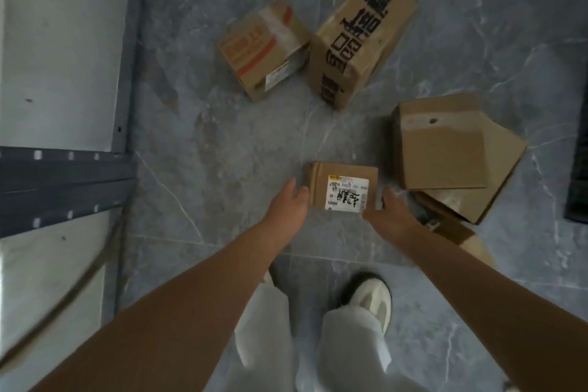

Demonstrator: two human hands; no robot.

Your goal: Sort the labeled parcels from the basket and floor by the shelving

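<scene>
shelving point(63, 181) cut off L edge | label point(347, 192) txt unreadable | bottom box point(477, 207) part hidden

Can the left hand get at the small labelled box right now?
Probably yes: the left hand is open at the left edge of the small labelled box, with only bare floor beside it.

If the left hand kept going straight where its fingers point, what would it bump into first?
Most likely the small labelled box: the left hand has its fingertips beside the box's left side, angled towards it. Whether they already touch is unclear.
</scene>
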